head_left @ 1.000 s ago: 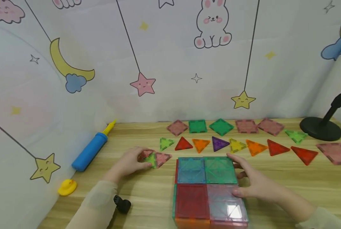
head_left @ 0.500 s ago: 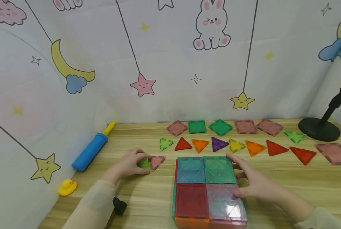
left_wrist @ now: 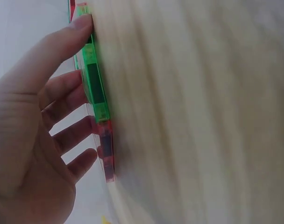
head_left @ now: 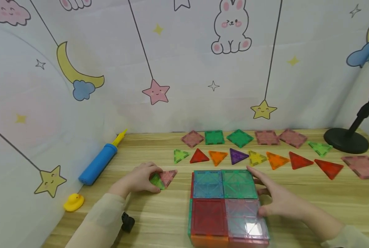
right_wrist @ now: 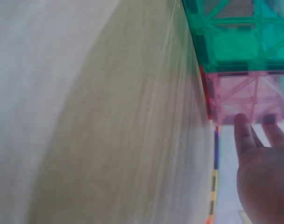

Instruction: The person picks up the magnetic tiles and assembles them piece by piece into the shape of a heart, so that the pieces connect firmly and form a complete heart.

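My left hand (head_left: 151,175) lies on the wooden table (head_left: 159,213) and pinches a green triangle tile (head_left: 156,181) joined to a pink triangle tile (head_left: 168,176). In the left wrist view the thumb presses the green tile's (left_wrist: 96,88) edge, the fingers lie behind it and the pink tile (left_wrist: 107,151), and the left hand (left_wrist: 69,88) holds both edge-on. A flat box of translucent square tiles (head_left: 224,203) stands in front of me. My right hand (head_left: 261,191) rests with straight fingers against its right side. In the right wrist view the right hand (right_wrist: 259,158) touches a pink tile (right_wrist: 244,98) below a green tile (right_wrist: 244,37).
A row of coloured triangle tiles (head_left: 238,155) and a row of square tiles (head_left: 240,137) lie beyond the box, with a pink square (head_left: 362,166) at far right. A blue-and-yellow pump (head_left: 99,162), a yellow duck (head_left: 73,202), a small black object (head_left: 127,222) and a black stand base (head_left: 347,139) sit around.
My left hand has drawn the green and pink triangles a little closer to me and to the left, bunching them together. The right hand has stayed against the box.
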The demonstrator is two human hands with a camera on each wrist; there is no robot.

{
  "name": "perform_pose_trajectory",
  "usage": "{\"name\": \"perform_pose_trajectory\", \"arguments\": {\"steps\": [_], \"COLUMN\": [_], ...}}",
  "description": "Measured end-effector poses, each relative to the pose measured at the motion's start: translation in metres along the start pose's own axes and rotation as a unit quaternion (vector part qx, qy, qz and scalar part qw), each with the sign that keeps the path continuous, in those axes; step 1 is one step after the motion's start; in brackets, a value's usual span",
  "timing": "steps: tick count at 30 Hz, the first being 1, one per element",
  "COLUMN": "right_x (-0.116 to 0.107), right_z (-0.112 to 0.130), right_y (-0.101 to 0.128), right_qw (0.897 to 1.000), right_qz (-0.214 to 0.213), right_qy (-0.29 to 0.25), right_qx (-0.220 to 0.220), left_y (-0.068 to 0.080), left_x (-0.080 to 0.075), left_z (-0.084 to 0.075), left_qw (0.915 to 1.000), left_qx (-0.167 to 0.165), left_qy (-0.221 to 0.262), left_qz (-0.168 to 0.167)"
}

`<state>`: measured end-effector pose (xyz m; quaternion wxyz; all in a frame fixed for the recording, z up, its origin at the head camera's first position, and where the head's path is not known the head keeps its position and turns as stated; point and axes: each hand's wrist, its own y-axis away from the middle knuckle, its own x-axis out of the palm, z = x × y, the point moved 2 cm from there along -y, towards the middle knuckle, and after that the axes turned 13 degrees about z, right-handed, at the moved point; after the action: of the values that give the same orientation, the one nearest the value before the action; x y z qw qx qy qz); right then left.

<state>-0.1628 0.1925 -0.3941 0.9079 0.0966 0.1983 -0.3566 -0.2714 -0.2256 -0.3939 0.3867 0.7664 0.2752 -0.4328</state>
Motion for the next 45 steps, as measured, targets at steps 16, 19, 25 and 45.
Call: {"name": "perform_pose_trajectory", "arguments": {"steps": [16, 19, 25, 45], "right_x": [-0.002, -0.002, -0.002, -0.001], "right_z": [-0.002, -0.002, -0.001, -0.003], "right_y": [0.001, 0.001, 0.0, 0.002], "right_qw": [1.0, 1.0, 1.0, 1.0], "right_qz": [0.006, 0.004, 0.006, 0.0], "right_qy": [-0.006, 0.001, -0.006, 0.001], "right_qx": [0.004, 0.001, 0.004, -0.007], "left_y": [0.002, 0.005, 0.009, 0.011], "left_x": [0.002, 0.002, 0.002, 0.008], "left_z": [-0.01, -0.008, -0.008, -0.019], "left_qw": [0.9998, 0.9997, 1.0, 0.9993], "left_qx": [-0.016, -0.018, 0.002, -0.029], "left_qy": [0.003, 0.014, -0.001, -0.023], "left_qz": [0.012, 0.008, 0.003, -0.009]}}
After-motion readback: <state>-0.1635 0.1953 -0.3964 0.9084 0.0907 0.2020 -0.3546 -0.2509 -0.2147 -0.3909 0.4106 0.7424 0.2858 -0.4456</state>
